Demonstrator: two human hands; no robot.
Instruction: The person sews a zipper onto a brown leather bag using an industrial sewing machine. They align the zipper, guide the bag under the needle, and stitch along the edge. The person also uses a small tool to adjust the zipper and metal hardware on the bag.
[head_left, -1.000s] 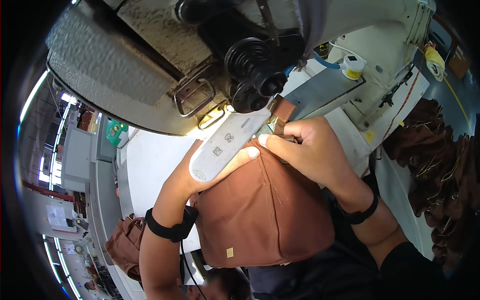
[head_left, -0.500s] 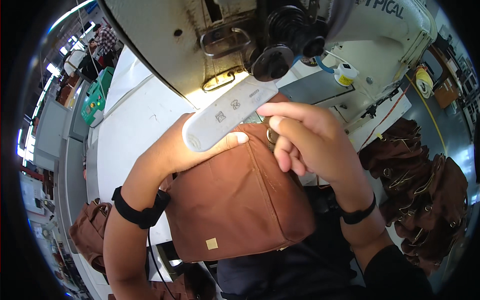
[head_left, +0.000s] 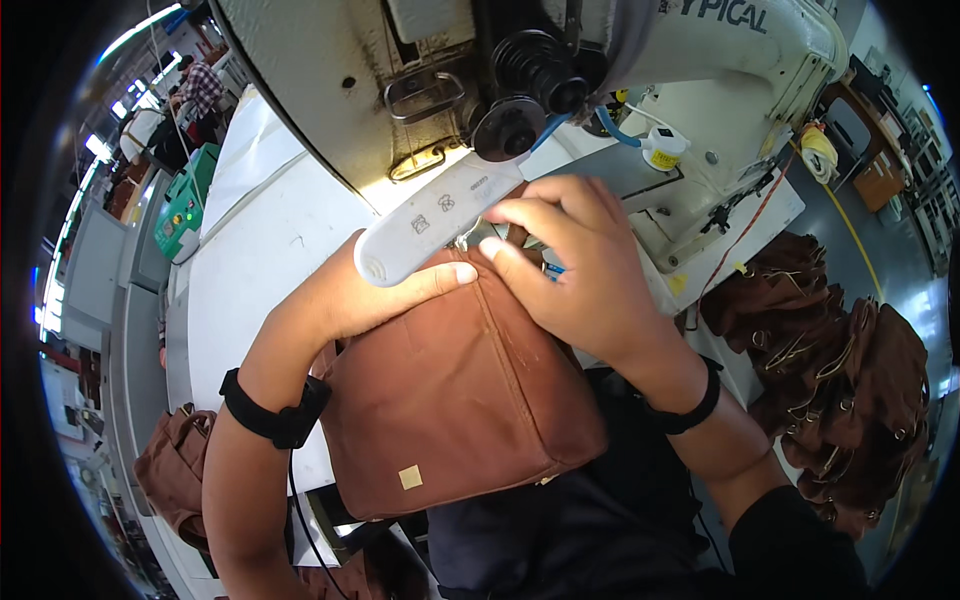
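A brown fabric bag (head_left: 450, 400) with a small gold tag stands on the white sewing table (head_left: 260, 260), pushed up under the head of a cream industrial sewing machine (head_left: 520, 70). My left hand (head_left: 360, 295) presses on the bag's upper left edge, thumb along the top. My right hand (head_left: 580, 265) grips the bag's top right by the needle area, fingers curled over a strap. A white oblong lamp bar (head_left: 430, 215) juts out over both hands. The needle itself is hidden.
A heap of brown bags (head_left: 840, 370) lies at the right on the floor side. Another brown bag (head_left: 175, 470) sits at the lower left. A green box (head_left: 180, 205) and a person in a checked shirt (head_left: 200, 90) are far left.
The view has shifted, so the machine head sits higher and the bag lower. Both hands stay on the bag; the right hand's fingers have closed further over its top.
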